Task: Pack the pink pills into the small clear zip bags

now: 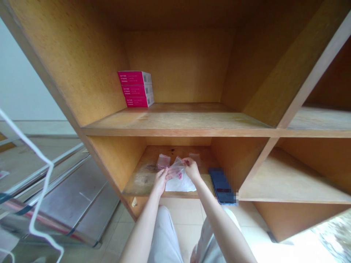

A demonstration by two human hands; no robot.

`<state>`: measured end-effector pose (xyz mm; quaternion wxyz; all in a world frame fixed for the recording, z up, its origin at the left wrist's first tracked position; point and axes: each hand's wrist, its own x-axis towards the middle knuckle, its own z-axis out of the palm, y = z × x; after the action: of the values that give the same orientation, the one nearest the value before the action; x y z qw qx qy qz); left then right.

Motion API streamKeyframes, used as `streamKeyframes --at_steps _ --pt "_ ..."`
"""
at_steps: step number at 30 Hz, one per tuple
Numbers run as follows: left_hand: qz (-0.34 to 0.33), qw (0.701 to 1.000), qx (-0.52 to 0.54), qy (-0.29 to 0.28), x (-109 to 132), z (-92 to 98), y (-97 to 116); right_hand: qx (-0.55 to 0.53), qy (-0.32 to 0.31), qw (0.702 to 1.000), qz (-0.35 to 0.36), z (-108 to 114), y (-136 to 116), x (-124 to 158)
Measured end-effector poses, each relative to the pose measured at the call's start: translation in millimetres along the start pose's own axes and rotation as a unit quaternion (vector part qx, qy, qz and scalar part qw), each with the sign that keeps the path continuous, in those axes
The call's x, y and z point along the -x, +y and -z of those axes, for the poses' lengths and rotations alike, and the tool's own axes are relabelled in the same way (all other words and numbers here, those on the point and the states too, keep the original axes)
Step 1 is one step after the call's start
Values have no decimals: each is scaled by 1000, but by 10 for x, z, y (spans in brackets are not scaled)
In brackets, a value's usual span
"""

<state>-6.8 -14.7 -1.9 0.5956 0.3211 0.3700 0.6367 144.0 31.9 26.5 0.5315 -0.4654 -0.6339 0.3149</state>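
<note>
Over the lower shelf, my left hand [162,178] and my right hand [191,168] hold a small clear plastic bag [175,168] between them. The left fingers grip its left side, and the right fingers pinch its upper right corner. Below the bag lies a white sheet of paper [179,184] with small pinkish-red pieces [180,175] showing near its top; whether they are on the paper or in the bag I cannot tell. Behind my left hand lie clear bags with pinkish contents [163,161]. Another clear bag [195,158] lies flat behind my right hand.
A dark phone [221,185] lies at the lower shelf's right, jutting over the front edge. Three stacked pink boxes [136,90] stand on the upper shelf [178,116]. At left are a metal-framed case [82,197] and a white cable [41,190]. Wooden dividers flank the compartment.
</note>
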Motion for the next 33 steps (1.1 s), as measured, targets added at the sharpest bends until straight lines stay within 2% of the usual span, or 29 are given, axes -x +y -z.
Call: streamKeyframes --at_steps 8,12,16,18,23,28,33 --pt "-13 998 24 52 -19 15 7 -64 -9 998 -3 -6 -42 48" --pt "15 999 30 24 -9 21 32 -84 -97 992 -12 28 -111 96" --pt "4 999 -43 -4 0 36 -1 -77 -173 982 -15 40 -134 154" --pt "2 998 -57 -8 4 38 -12 -73 -173 982 -20 39 -137 175" --pt "-14 1000 -16 3 13 24 4 -85 -115 987 -71 87 -183 208" --pt "-23 999 -19 13 2 42 -14 -105 -149 980 -79 135 -192 258" --pt "-36 999 -27 31 -15 68 -45 -150 -145 975 -75 92 -96 275"
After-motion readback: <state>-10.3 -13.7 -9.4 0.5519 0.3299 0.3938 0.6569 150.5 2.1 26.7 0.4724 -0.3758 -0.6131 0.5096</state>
